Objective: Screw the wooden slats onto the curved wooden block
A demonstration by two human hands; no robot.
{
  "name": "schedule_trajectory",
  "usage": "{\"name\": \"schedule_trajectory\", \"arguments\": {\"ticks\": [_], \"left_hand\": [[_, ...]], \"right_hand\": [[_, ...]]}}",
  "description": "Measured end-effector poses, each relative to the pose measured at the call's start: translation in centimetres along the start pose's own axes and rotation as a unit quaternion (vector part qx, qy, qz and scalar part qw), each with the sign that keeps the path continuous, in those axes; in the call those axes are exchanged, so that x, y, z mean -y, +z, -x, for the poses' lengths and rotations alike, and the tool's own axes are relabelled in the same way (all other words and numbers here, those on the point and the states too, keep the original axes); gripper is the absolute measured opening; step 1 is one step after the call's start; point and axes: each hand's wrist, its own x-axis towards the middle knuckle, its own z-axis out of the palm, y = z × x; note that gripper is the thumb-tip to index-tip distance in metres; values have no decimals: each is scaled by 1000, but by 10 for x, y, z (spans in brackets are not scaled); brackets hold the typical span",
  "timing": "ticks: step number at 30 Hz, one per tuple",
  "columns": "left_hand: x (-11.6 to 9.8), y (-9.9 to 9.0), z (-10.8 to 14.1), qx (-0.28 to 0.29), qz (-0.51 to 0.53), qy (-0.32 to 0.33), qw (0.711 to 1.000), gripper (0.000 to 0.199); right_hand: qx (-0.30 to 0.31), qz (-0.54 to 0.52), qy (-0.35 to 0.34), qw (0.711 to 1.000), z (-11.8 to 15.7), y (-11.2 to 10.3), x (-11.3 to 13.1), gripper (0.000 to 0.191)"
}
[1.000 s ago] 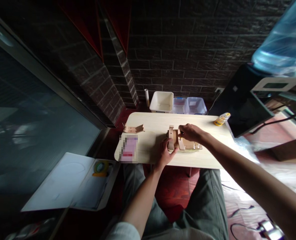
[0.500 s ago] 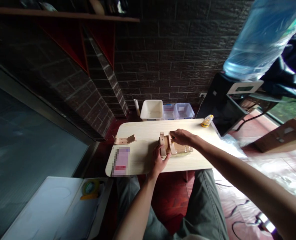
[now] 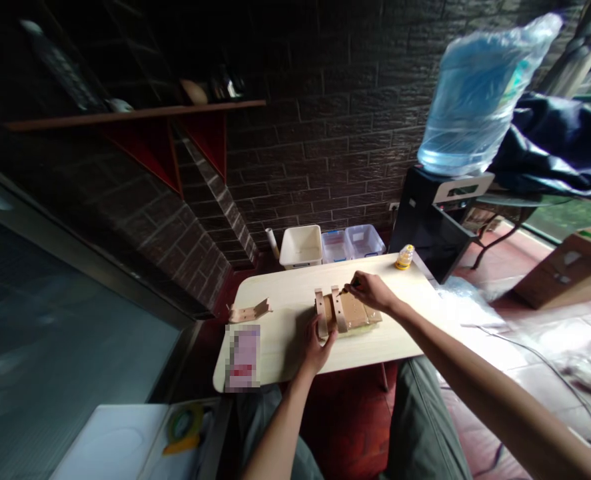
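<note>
My left hand [image 3: 316, 350] grips the near left side of a small wooden frame [image 3: 338, 313], thumb and fingers around its edge. Two upright slats with holes stand out on the frame. It rests on a brown, taped cardboard piece [image 3: 362, 313] on the table. In my right hand [image 3: 370, 291], closed, is a slim tool that looks like a screwdriver [image 3: 344, 291]; its tip points left, by the far part of the right-hand slat. My fingers hide most of its handle. Another wooden piece [image 3: 250, 312] with raised ends lies at the table's left.
The pale table [image 3: 285, 360] carries a blurred-out pinkish item [image 3: 244, 360] at its left and a yellow-capped bottle [image 3: 404, 258] at the far right. Behind it stand a cream bin [image 3: 301, 263] and clear plastic boxes [image 3: 365, 240]. A water dispenser [image 3: 420, 213] stands at right.
My right hand has lifted the tool off the right-hand slat and drawn back slightly right. My left hand keeps its hold on the frame. The view has tilted upward.
</note>
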Motion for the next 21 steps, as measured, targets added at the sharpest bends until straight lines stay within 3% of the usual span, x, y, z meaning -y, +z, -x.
{"name": "schedule_trajectory", "arguments": {"ticks": [2, 5, 8, 11, 14, 18, 21], "left_hand": [[-4, -4, -3, 23, 3, -10, 1000, 55], [-11, -8, -6, 30, 8, -14, 999, 50], [-16, -8, -9, 26, -1, -8, 1000, 44], [-19, -13, -12, 29, -28, 15, 999, 39], [-22, -25, -18, 61, -55, 41, 996, 44], [-30, -38, -26, 100, -96, 58, 989, 51], [-37, -37, -27, 99, -122, 68, 985, 46]], "right_hand": [[-54, -140, 35, 988, 15, 0, -23, 40], [-125, -284, 108, 945, 41, 17, -61, 47], [-168, -374, 180, 894, 66, 47, -94, 54], [-188, -414, 199, 868, 85, 76, -117, 58], [-210, -384, 199, 877, 93, 94, -134, 61], [-204, -275, 160, 926, 88, 101, -155, 40], [-179, -180, 145, 956, 82, 101, -167, 36]]}}
